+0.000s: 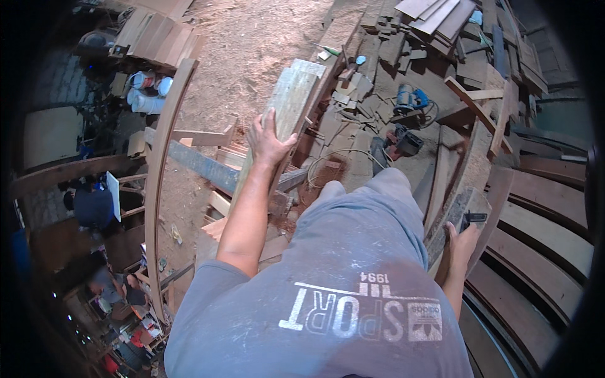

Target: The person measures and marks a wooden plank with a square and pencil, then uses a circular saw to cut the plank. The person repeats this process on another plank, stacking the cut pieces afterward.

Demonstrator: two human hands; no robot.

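My left hand [270,142] grips a thick, pale wooden plank [293,88] across its width, fingers toward its left edge and thumb toward its right. The plank stretches away from me on the left of my body. Low on the right, my right hand [463,244] is closed at a small black tool [474,218], whose exact kind I cannot make out. That tool lies against the end of a grey, worn board [463,203]. The palm side of my right hand is hidden.
A blue power tool [411,99] and a dark red one [403,143] with a cable stand among wood offcuts [356,142]. A long curved-looking beam [165,183] runs along the left. Boards [535,252] are stacked at right. White buckets [148,103] and people are farther left.
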